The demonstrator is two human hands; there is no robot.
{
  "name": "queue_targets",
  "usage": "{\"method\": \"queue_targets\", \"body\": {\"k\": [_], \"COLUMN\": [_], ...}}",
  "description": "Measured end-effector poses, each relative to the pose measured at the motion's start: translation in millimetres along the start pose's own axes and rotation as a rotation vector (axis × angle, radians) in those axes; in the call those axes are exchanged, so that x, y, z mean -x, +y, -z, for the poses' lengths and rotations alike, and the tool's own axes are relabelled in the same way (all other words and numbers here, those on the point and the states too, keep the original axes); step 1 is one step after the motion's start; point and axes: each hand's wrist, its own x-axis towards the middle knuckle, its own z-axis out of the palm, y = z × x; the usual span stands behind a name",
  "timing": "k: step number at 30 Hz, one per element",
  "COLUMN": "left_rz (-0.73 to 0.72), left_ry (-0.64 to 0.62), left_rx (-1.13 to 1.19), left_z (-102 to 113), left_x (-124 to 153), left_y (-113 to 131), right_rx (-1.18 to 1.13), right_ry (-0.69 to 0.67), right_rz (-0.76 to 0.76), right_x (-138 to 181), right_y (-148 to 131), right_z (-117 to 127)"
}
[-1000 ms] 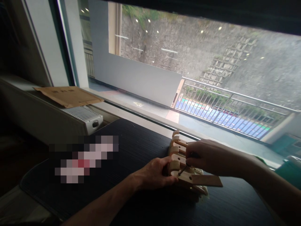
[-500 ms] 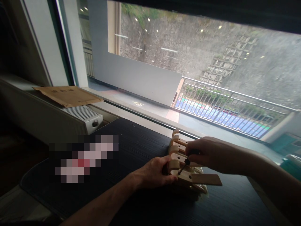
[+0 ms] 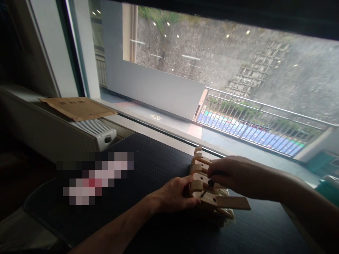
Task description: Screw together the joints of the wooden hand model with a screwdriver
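A pale wooden piece with several curved strips and dark holes (image 3: 212, 199) lies near the window edge of a dark table. My left hand (image 3: 173, 194) grips its near left end, thumb and fingers closed around the side. In my right hand (image 3: 227, 173) is a screwdriver (image 3: 210, 184), its dark handle mostly hidden by the fingers. The shaft slants down and its tip meets the wood close to my left thumb. A flat wooden strip (image 3: 234, 203) juts out to the right. Crinkled clear wrapping (image 3: 228, 216) shows beneath the wood.
The dark tabletop (image 3: 156, 158) carries a pixelated, unrecognisable patch on the left. A brown paper envelope (image 3: 79, 107) rests on a white ledge unit with a vent grille (image 3: 94, 127). Behind the table runs a window, with a metal railing (image 3: 261, 113) outside.
My right hand has turned a little around the screwdriver handle, and less of the handle shows. The tip stays at the same spot, and my left hand keeps its hold.
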Motion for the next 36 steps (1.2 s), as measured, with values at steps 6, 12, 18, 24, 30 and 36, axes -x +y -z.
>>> {"method": "queue_targets", "body": {"k": [6,12,18,24,30,36], "left_rz": [-0.001,0.016,0.024,-0.006,0.005,0.024], "left_ry": [0.004,-0.001,0.002,-0.001,0.007,0.013], "left_rx": [-0.002,0.005,-0.012,-0.012,-0.004,-0.029], "left_z": [0.2,0.9,-0.2,0.7,0.8,0.2], "left_x": [-0.1,-0.5,0.0,-0.4,-0.3,-0.1], "left_y": [0.4,-1.2,-2.8,-0.5,-0.3,0.2], "right_rx": [-0.005,-0.015,-0.048,-0.079,-0.062,-0.059], "right_ry": [0.028,0.036,0.004,0.006,0.055,0.054], "right_rz": [-0.033,-0.079,-0.057,-0.061,-0.047,-0.035], "right_x": [-1.8,3.8,3.9,6.1,6.0,1.4], "right_y": [0.0,-1.3,1.4,0.2,-5.8,-4.8], "right_z": [-1.6,5.4,5.1,2.9,3.0,2.7]}}
